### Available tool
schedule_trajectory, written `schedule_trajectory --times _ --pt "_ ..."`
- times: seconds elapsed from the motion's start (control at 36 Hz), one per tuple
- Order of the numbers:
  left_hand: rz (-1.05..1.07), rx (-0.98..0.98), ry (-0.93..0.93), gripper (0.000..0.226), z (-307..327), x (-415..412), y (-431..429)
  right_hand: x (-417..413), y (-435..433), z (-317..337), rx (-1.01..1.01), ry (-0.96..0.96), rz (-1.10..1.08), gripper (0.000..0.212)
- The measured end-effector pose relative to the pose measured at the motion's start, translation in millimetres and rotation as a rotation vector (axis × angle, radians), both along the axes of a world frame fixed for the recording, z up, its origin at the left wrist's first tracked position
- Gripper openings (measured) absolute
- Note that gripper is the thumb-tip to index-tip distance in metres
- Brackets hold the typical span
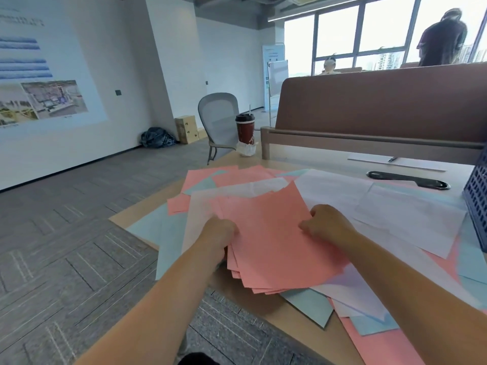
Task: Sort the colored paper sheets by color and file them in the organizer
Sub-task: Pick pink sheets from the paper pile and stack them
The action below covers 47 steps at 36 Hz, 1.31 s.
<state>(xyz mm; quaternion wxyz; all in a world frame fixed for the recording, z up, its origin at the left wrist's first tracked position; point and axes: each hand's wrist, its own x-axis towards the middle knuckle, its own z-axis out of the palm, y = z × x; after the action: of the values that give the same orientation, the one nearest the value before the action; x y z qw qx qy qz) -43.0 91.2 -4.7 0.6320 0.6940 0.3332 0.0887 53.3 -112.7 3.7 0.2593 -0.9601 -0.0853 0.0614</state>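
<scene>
Left hand [220, 233] sits low centre of the frame, its fingers curled round the left edge of a pink stack [271, 248] and gripping it. My right hand [329, 223] is just right of centre, curled at the stack's right edge with the thumb lying on the top sheet; I read that as a grip too, though the fingers under the paper are hidden from me. The stack is fanned at its near corner and held slightly above the loose paper spread over the surface [316, 160].

Around it lies the unsorted mix. White sheets [395, 209] spread to the right, blue sheets [147, 227] stick out at the left edge and near corner, and more pink shows behind and at lower right. The organizer [478, 206], a dark blue mesh box, stands at the right edge of the frame and is partly cut off; I cannot see into it.

Further back, a lidded cup [245, 127] stands at the surface's far corner, with a grey chair [218, 119] behind it.
</scene>
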Motion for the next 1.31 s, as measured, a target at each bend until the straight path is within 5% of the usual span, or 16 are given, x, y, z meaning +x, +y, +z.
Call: schedule_trajectory --times 0.28,0.42,0.56,0.75,0.92,1.03,1.19,1.31 --pt "-0.210 0.234 -0.225 0.035 19 -6 -1 0 -21 -3 0.223 -0.079 -0.092 0.026" --pt "-0.260 0.177 -0.370 0.030 39 -12 5 -2 -38 12 0.759 0.090 -0.155 0.095" --pt "-0.304 0.121 -0.455 0.032 65 -20 7 -10 -51 38 0.775 -0.088 -0.089 0.115" --pt "-0.228 0.017 -0.601 0.034 83 -22 -2 -23 -70 54 0.782 -0.086 -0.221 0.110" --pt "-0.240 0.061 -0.612 0.037 84 -19 -16 -31 -71 55 0.584 -0.203 -0.120 0.070" --pt "-0.268 0.108 -0.606 0.035 81 -14 -21 -29 -62 62 0.736 -0.136 -0.080 0.043" --pt "-0.246 0.162 -0.569 0.016 77 -11 -25 -16 -53 57 0.959 0.028 -0.125 0.047" --pt "-0.238 0.233 -0.530 0.020 73 -7 -21 -12 -49 54 1.018 0.038 -0.154 0.021"
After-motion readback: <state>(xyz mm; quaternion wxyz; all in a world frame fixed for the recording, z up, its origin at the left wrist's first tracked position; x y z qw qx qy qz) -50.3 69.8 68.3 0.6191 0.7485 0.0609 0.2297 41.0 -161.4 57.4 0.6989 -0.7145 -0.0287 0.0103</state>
